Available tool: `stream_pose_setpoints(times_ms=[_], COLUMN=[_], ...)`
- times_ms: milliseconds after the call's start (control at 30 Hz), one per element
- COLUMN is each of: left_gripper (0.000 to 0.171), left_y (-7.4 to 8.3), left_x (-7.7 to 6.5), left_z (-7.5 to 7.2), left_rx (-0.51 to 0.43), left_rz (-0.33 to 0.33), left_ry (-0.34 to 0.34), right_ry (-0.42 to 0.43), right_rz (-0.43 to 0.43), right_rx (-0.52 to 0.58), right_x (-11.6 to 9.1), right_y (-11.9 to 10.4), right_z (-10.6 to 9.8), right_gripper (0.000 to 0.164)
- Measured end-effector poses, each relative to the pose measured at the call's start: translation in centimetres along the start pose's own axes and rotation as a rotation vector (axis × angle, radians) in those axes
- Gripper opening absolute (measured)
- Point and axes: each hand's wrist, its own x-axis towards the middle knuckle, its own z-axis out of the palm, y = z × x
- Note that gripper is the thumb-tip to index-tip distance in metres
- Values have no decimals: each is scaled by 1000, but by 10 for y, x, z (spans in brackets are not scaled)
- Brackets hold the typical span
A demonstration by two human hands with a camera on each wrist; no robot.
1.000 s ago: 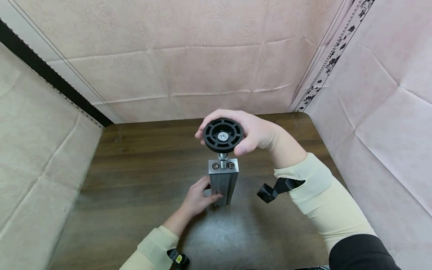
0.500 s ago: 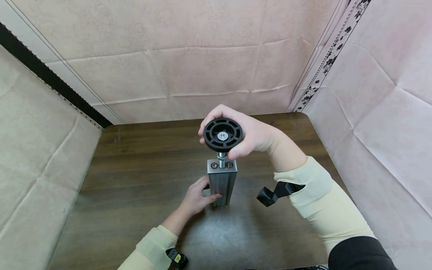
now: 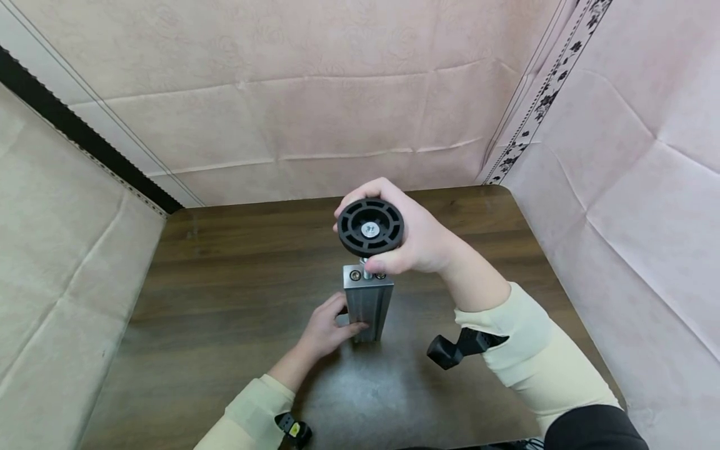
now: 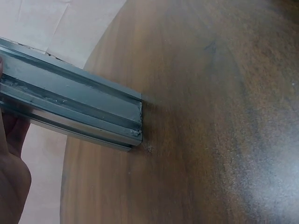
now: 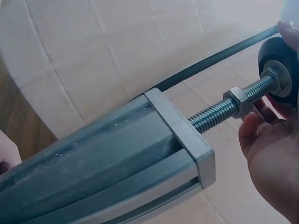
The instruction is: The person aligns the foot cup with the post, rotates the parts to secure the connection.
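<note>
An aluminium extrusion profile [image 3: 368, 309] stands upright on the wooden table, its lower end at the tabletop in the left wrist view. My left hand [image 3: 326, 328] grips it low down from the left. An end plate [image 5: 182, 133] with two screws caps its top. From this plate rises a threaded rod [image 5: 212, 116] carrying a hex nut [image 5: 238, 101], and above sits a black round levelling foot [image 3: 370, 230]. The fingers of my right hand [image 3: 413, 237] curl round the foot's far side, while the thumb lies in front, below its rim. In the right wrist view the thumb and fingertips are close to the nut.
The brown wooden table [image 3: 236, 281] has a rounded far corner. Pale cloth hangs [image 3: 315, 112] rise behind and at both sides of it. Dark cables [image 3: 531, 444] show at the near edge. Each wrist wears a black camera mount [image 3: 458, 350].
My right hand has turned about the levelling foot, its thumb sweeping left and nearer across the rod while the wrist dropped. The left hand keeps its hold on the profile.
</note>
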Motion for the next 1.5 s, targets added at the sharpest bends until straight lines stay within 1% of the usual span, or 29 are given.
stream_pose_setpoints(times_ms=[100,267,333,467,567,633,800,900,1000,1167,1300,1400,1500], left_gripper=[38,40,40,40,41,41,41,42,45,48,48,49,51], left_y=[-1,-2,-1,-1,-1,-1,0,0,0,-1,-1,-1,0], left_x=[0,1,1,2,2,2,3,4,6,8,9,10,12], left_z=[0,-1,-1,-1,-1,-1,-1,-2,-3,-7,-7,-8,-9], left_rx=[3,1,2,8,23,37,49,38,21,15,-16,-37,-31], left_rz=[4,33,31,22,32,35,31,35,32,9,5,4,-9], left_ry=[-6,-4,-9,-13,-2,4,0,-19,-52,-101,-122,-138,-158], right_ry=[44,123,150,193,216,235,291,323,353,371,374,366,337], right_rz=[-10,-13,-5,11,25,37,96,143,194,247,273,277,247], right_rx=[-19,-36,-28,-51,-106,-135,-227,-246,-249,-254,-269,-278,-257], right_x=[-2,-6,-8,-11,-12,-13,-15,-15,-16,-15,-15,-15,-16], right_y=[0,1,0,-3,-6,-8,-12,-14,-16,-18,-20,-21,-21], right_z=[3,9,10,14,16,17,21,23,25,28,27,27,25], right_gripper=[69,77,76,75,76,73,68,67,67,66,67,69,73])
